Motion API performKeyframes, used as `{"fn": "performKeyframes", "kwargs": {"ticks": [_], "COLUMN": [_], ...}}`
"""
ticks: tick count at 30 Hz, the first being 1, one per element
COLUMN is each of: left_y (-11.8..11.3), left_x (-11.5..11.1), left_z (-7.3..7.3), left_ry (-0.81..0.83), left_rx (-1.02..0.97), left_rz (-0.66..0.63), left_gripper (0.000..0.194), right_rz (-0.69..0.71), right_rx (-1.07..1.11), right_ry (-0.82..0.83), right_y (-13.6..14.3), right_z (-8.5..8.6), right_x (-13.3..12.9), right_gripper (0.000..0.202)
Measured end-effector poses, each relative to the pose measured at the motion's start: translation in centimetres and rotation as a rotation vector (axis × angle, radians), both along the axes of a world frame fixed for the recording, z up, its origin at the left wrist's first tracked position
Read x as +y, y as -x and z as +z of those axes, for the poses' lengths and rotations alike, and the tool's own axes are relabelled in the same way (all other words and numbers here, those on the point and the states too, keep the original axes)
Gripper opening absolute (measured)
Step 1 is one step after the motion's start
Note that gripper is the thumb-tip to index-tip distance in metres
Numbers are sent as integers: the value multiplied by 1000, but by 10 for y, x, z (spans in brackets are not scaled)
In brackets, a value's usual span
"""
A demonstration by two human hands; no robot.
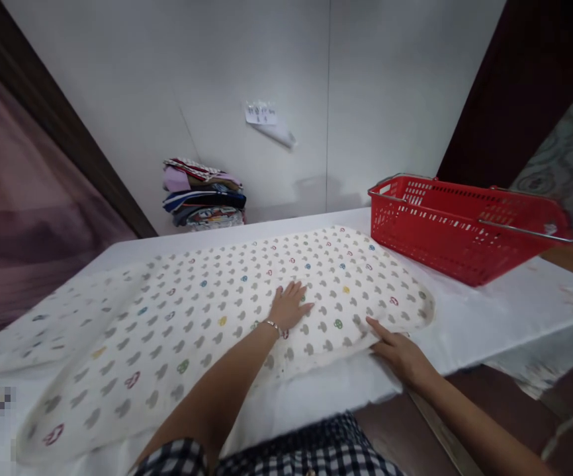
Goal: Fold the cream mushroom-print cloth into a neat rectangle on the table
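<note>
A cream cloth [247,304] printed with grey mushrooms and a few coloured ones lies spread over a white-covered table, its corners rounded. My left hand [289,305], with a bracelet at the wrist, rests flat near the middle of the cloth, fingers spread. Along the near right edge, my right hand [396,354] touches the cloth with its index finger stretched out and another finger apart from it at the border. Some of the right hand's fingers are hidden from view.
A red plastic basket [430,231] with metal handles stands at the table's back right. A stack of folded fabrics [204,195] sits beyond the back edge against the wall. Another pale printed cloth [53,324] lies at the left. The white tabletop [509,311] extends right.
</note>
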State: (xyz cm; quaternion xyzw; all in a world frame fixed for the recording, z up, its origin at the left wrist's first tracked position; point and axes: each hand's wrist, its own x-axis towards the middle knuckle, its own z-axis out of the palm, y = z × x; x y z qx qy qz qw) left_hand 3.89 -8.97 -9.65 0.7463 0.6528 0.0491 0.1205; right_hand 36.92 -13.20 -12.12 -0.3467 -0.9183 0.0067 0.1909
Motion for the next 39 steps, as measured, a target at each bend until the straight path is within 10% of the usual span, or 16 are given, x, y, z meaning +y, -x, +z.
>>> {"fn": "performKeyframes", "kwargs": {"ticks": [20, 32, 39], "left_y": [9, -41, -45], "left_x": [-5, -118, -113], "left_z": [-6, 17, 12], "left_ry": [-137, -193, -169], "left_rx": [-35, -227, -181], "left_rz": [-19, -429, -267], "left_gripper": [53, 37, 21], "right_rz": [-92, -238, -312], "right_rx": [-136, -302, -393], "right_ry": [-4, 90, 78], "right_y": [-17, 11, 21], "right_z": [2, 31, 41], "right_x": [-17, -20, -29], "right_gripper": [36, 24, 25]}}
